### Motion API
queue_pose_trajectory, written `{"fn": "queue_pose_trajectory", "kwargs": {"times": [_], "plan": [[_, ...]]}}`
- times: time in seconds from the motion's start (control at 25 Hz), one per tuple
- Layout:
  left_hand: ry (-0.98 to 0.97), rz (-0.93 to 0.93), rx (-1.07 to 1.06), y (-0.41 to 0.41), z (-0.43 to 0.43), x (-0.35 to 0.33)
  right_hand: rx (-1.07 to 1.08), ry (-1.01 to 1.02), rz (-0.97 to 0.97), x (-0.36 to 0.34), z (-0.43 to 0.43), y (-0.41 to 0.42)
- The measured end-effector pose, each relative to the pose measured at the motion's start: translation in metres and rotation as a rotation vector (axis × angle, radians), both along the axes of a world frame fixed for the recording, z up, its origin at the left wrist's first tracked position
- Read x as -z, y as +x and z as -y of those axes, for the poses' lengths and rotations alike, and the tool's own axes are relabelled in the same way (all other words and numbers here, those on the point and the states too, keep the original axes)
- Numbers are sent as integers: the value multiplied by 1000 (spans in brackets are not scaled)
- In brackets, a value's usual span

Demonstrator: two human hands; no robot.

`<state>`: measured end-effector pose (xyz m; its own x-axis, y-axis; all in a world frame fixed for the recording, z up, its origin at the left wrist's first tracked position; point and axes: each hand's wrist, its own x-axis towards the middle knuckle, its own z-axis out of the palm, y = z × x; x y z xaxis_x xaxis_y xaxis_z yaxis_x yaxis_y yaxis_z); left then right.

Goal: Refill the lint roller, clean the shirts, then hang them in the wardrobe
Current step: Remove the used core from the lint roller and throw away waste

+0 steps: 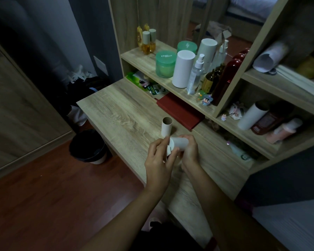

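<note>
Low in the middle of the frame, both hands meet above the bench (127,113). The left hand (159,160) curls its fingers and thumb round the left end of the white refill roll (179,143). A pale disc shows at that end, but I cannot tell whether it is the roller's cap or part of a handle. The right hand (189,151) wraps over the roll's other end, fingers closed on it. The roll lies roughly level and clear of the bench top.

The step looks like seating the fresh roll on the roller. It should go best with the tube held in line with the spindle and pushed straight until it seats. The grip should be light enough not to crush the core.

Just beyond the hands an empty cardboard core (167,126) stands upright on the bench, apart from the roll. It is probably the spent one, and the bin (98,160) sits on the floor at centre left. Farther back a red notebook (179,111) lies partly under the shelf (134,57), which carries jars and bottles. No shirts are in view.
</note>
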<state>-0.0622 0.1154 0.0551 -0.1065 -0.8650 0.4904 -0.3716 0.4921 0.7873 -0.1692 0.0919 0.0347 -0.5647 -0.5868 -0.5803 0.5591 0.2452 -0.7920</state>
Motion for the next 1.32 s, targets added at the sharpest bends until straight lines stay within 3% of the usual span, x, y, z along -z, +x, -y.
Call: {"fn": "queue_pose_trajectory", "kwargs": {"times": [0.28, 0.44, 0.56, 0.84, 1.04, 1.32], "plan": [[-80, -1, -1, -5, 1, 2, 42, -38, 131, -5, -5, 7], [-76, -16, 2, -5, 4, 1, 38, -31, 68, -8, -7, 11], [-45, -31, -32, -1, 3, 0, 24, -1, -85, -21, -8, 8], [418, -249, -14, 5, -1, -1, -53, -68, -526, -35, -9, 5], [622, -505, 0, 10, 13, 5, -278, -116, -849, -44, -15, 11], [752, -696, 35, 10, 21, 11, -474, -221, -654, -34, -24, 4]]}}
